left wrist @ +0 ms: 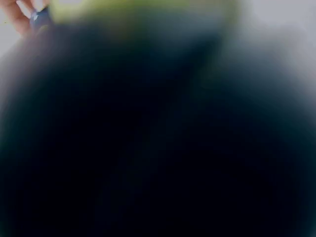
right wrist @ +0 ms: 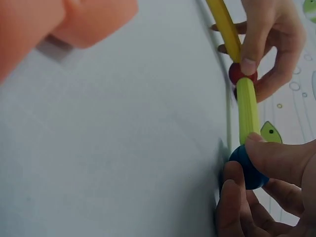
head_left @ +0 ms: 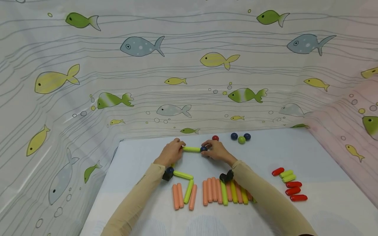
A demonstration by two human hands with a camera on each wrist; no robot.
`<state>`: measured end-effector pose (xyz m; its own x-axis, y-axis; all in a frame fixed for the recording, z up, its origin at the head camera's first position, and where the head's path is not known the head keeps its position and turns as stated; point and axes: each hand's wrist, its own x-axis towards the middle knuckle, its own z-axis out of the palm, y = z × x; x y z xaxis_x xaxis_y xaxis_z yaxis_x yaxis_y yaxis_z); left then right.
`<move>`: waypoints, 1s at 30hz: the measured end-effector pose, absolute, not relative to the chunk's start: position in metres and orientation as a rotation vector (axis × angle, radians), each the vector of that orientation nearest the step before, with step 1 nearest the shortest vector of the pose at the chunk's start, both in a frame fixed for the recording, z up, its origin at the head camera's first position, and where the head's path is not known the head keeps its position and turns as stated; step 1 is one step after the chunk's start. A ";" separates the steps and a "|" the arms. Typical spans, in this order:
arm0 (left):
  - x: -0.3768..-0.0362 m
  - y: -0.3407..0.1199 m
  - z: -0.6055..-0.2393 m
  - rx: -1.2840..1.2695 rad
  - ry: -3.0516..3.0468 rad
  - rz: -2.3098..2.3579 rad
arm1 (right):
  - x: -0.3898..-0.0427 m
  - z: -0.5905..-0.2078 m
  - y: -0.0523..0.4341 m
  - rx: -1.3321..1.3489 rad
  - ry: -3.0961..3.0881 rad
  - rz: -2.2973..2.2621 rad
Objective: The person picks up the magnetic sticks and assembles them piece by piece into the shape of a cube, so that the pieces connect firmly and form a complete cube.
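Note:
In the head view a lime-green stick [head_left: 192, 149] spans the gap between my two hands. My left hand [head_left: 172, 152] pinches a red ball [right wrist: 236, 72] at its left end; a yellow stick [right wrist: 225, 24] also meets that ball. The fingers of my right hand [head_left: 218, 152] grip a dark blue ball [head_left: 203, 149] at the stick's other end. Below my left wrist, a second blue ball [head_left: 169, 170] touches another lime stick [head_left: 183, 175], whose far end meets a slanting lime stick [head_left: 188, 191]. The left wrist view is mostly dark and blurred.
Orange sticks [head_left: 176, 197] lie near the front, with a row of orange, lime and yellow sticks [head_left: 214, 190] partly under the right forearm. Short red sticks [head_left: 293, 191] and lime pieces [head_left: 287, 173] lie at right. Several balls [head_left: 241, 140] stand at the back before a fish-print curtain [head_left: 174, 101].

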<state>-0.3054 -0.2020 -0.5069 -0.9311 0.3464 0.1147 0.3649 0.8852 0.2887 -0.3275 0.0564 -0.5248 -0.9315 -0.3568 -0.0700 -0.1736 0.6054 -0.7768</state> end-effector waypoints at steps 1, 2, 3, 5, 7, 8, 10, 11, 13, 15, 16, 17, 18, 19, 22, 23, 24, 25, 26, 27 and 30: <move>-0.304 -0.203 -0.505 -0.566 -2.999 -0.445 | -0.328 -0.525 0.056 -0.441 2.609 -1.234; -0.301 -0.203 -0.503 -0.569 -3.005 -0.398 | -0.328 -0.525 0.056 -0.444 2.601 -1.240; -0.298 -0.204 -0.501 -0.573 -3.014 -0.355 | -0.328 -0.525 0.056 -0.444 2.596 -1.244; -0.291 -0.207 -0.496 -0.581 -3.030 -0.268 | -0.327 -0.524 0.058 -0.438 2.594 -1.247; -0.281 -0.209 -0.490 -0.593 -3.043 -0.198 | -0.326 -0.524 0.060 -0.437 2.607 -1.239; -0.275 -0.210 -0.487 -0.602 -3.049 -0.177 | -0.325 -0.523 0.061 -0.438 2.624 -1.227; -0.262 -0.213 -0.483 -0.620 -3.072 -0.181 | -0.319 -0.519 0.064 -0.436 2.664 -1.209; -0.255 -0.215 -0.481 -0.634 -3.086 -0.196 | -0.316 -0.517 0.065 -0.439 2.683 -1.203; -0.240 -0.220 -0.480 -0.670 -3.115 -0.244 | -0.305 -0.513 0.067 -0.474 2.716 -1.186; -0.226 -0.225 -0.483 -0.724 -3.122 -0.301 | -0.292 -0.509 0.068 -0.585 2.713 -1.165; -0.221 -0.228 -0.485 -0.750 -3.124 -0.328 | -0.285 -0.507 0.067 -0.659 2.691 -1.148; -0.215 -0.230 -0.487 -0.778 -3.116 -0.354 | -0.276 -0.505 0.065 -0.733 2.653 -1.130; -0.211 -0.232 -0.489 -0.802 -3.103 -0.371 | -0.268 -0.503 0.062 -0.827 2.611 -1.102; -0.208 -0.234 -0.492 -0.819 -3.088 -0.375 | -0.259 -0.501 0.059 -0.919 2.565 -1.063; -0.205 -0.235 -0.498 -0.829 -3.053 -0.394 | -0.233 -0.498 0.045 -1.108 2.432 -0.927; -0.205 -0.234 -0.500 -0.827 -3.040 -0.389 | -0.225 -0.497 0.039 -1.155 2.398 -0.886; -0.205 -0.233 -0.501 -0.822 -3.030 -0.383 | -0.217 -0.499 0.035 -1.206 2.379 -0.836; -0.205 -0.231 -0.503 -0.817 -3.022 -0.381 | -0.211 -0.500 0.031 -1.241 2.364 -0.789; -0.206 -0.229 -0.504 -0.814 -3.012 -0.378 | -0.205 -0.502 0.027 -1.275 2.357 -0.747; -0.207 -0.228 -0.505 -0.812 -3.002 -0.382 | -0.201 -0.503 0.023 -1.310 2.356 -0.716; -0.208 -0.224 -0.508 -0.793 -2.981 -0.410 | -0.192 -0.506 0.017 -1.344 2.373 -0.646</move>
<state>-0.2080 -0.2244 -0.5076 -0.8698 0.4840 0.0962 0.4920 0.8356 0.2444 -0.1918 0.0166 -0.5059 -0.4964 -0.8655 -0.0672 -0.7121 0.4502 -0.5387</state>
